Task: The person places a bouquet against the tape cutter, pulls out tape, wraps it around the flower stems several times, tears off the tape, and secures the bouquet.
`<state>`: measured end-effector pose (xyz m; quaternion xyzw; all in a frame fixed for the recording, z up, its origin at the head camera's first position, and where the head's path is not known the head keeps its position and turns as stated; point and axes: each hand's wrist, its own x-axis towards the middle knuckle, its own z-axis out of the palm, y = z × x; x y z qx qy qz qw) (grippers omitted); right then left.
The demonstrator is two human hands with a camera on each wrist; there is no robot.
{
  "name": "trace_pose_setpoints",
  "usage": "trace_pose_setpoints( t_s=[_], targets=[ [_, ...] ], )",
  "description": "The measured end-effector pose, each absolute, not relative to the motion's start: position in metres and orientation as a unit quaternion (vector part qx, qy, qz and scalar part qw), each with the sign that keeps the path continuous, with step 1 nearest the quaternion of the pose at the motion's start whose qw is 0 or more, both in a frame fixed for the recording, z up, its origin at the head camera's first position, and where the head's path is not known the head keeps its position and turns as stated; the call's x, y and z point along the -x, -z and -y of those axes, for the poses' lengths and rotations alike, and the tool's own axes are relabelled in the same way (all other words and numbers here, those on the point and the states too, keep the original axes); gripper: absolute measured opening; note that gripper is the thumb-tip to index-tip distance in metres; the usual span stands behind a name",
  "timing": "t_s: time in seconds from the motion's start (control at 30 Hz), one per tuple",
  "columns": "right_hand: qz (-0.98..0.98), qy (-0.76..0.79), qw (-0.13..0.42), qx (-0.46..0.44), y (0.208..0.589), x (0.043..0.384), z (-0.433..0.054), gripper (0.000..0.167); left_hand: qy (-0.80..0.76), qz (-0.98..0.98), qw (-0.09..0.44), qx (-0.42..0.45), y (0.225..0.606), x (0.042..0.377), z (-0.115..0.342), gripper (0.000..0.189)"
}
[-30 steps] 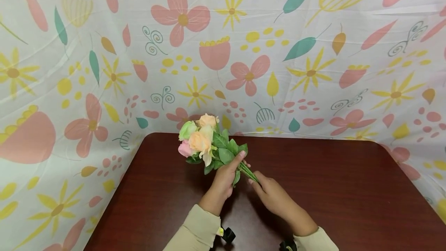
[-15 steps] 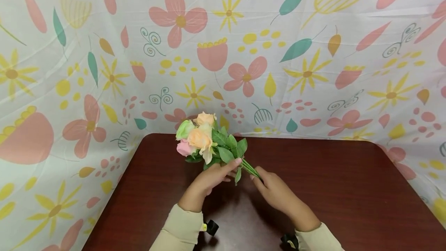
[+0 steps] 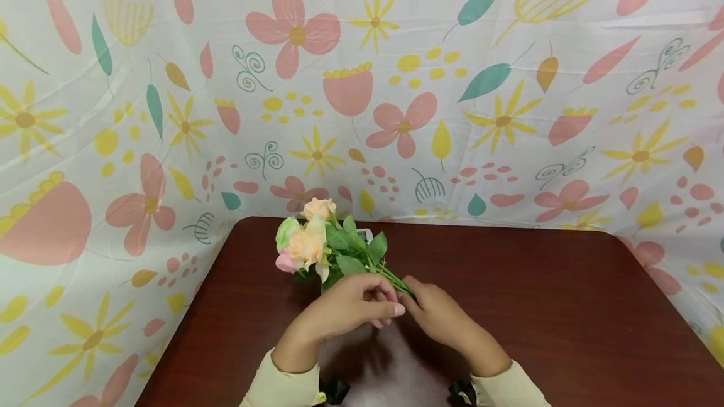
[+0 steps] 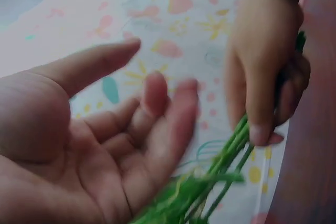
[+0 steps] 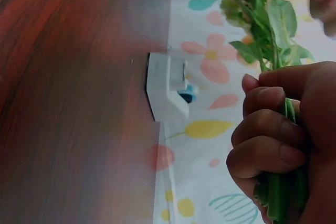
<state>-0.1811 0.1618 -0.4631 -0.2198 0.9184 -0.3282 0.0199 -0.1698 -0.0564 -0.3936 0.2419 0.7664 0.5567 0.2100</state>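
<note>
A bouquet of artificial-looking roses in peach, pink and pale green, with green leaves, tilts to the left over the table. My right hand grips its green stems near their lower ends, fingers wrapped round them. Close to the stems, on the near side, is my left hand, holding nothing. In the left wrist view, the left hand's fingers are loosely bent, thumb apart, with leaves passing just below them. Part of the flower heads is hidden behind leaves.
A small white object with a dark base stands at the table's far edge, mostly hidden behind the bouquet in the head view. Patterned cloth hangs behind and left of the dark red-brown table.
My left hand has let go of the stems below the flowers and come toward me. The bouquet has shifted left and slightly nearer, uncovering the white object. My right hand keeps its grip.
</note>
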Motion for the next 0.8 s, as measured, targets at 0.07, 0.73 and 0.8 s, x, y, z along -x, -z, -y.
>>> trace_pose_setpoints(
  t_s=[0.07, 0.73, 0.8],
  targets=[
    [-0.921, 0.309, 0.008, 0.239, 0.465, 0.179, -0.160, 0.010, -0.568, -0.752, 0.196, -0.270, 0.396, 0.168, 0.050, 0.009],
    [-0.910, 0.259, 0.081, 0.315, 0.454, 0.170, -0.148, 0.013, -0.268, -0.906, 0.117, -0.305, 0.432, 0.184, 0.039, 0.075],
    [-0.908, 0.260, 0.084, 0.318, 0.453, 0.171, -0.148, 0.011, -0.246, -0.915, 0.107, -0.301, 0.433, 0.183, 0.040, 0.069]
  ],
)
